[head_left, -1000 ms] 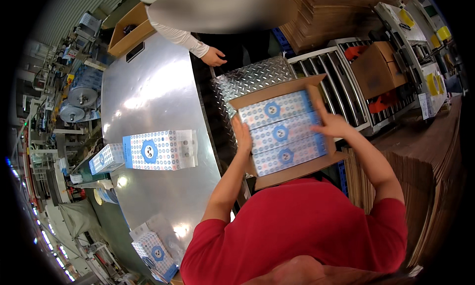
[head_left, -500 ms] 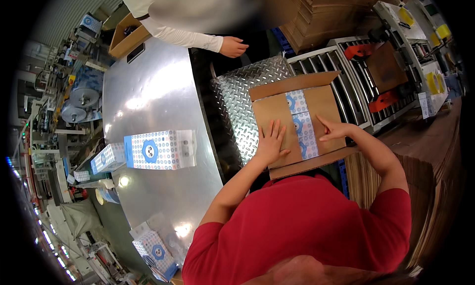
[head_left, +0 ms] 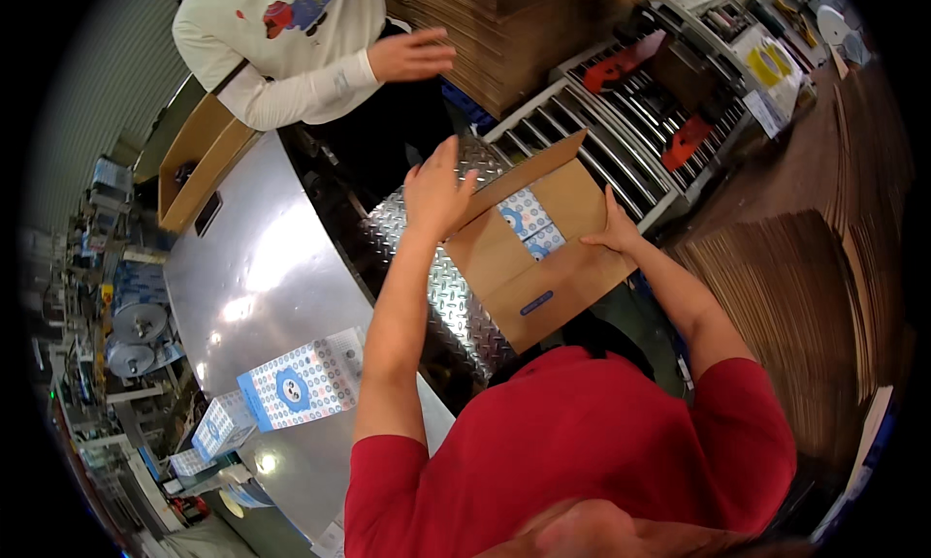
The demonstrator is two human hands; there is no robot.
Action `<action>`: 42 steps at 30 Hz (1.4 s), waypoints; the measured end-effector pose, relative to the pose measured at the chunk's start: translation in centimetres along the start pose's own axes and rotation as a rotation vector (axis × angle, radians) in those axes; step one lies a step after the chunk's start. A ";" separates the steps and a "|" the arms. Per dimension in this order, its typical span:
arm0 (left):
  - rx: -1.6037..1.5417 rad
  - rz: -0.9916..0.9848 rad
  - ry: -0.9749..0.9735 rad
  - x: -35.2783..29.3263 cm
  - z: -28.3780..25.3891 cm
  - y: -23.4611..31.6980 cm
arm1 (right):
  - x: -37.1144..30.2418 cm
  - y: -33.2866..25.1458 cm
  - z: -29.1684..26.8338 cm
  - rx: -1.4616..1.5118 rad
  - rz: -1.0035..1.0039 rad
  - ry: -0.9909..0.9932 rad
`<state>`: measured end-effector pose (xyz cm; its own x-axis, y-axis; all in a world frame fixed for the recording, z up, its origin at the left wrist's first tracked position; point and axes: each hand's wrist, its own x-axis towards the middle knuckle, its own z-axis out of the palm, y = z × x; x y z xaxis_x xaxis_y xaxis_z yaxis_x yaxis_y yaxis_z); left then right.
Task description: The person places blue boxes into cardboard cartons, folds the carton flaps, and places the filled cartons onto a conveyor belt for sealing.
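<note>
A cardboard box [head_left: 485, 267] sits tilted in front of me on a diamond-plate metal surface [head_left: 454, 301]. Its two side flaps are folded inward, and the gap between them shows white-and-blue printed packs [head_left: 531, 223]. The far flap [head_left: 529, 175] stands up; the near flap [head_left: 558, 291], with a small dark blue mark, leans over the opening. My left hand [head_left: 438, 191] is open beside the far flap's left end, fingers extended; whether it touches the cardboard I cannot tell. My right hand [head_left: 618, 233] grips the right edge, thumb on top and fingers along the outer side.
A roller conveyor [head_left: 572, 136] with red guides lies beyond the box. Flattened cardboard stacks [head_left: 786, 306] rise at right. On the metal table [head_left: 247, 257] are printed packages [head_left: 299, 385] and a phone [head_left: 208, 214]. Across from me, a co-worker's hand [head_left: 412, 56] hovers near an open carton [head_left: 199, 160].
My left hand has left the box top for the far flap's left end. My right hand has shifted to the right edge. The near flap has swung inward, and the co-worker's hand is raised.
</note>
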<state>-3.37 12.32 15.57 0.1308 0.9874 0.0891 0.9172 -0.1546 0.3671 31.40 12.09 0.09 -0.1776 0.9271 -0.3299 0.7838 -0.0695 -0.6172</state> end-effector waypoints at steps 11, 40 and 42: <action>-0.331 -0.509 0.380 -16.4 16.7 1.5 | 0.9 -5.1 1.0 0.078 0.055 0.182; -1.410 -0.573 -0.467 24.9 37.6 24.0 | -1.7 12.1 -13.1 0.246 -0.241 0.243; -0.820 -0.051 -0.254 14.2 48.1 13.2 | -7.0 9.9 -15.5 0.139 -0.254 0.189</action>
<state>28.74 25.94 -22.84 0.2670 0.9563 -0.1196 0.3755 0.0111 0.9268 49.63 10.62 7.42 -0.2332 0.9721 -0.0238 0.6381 0.1345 -0.7581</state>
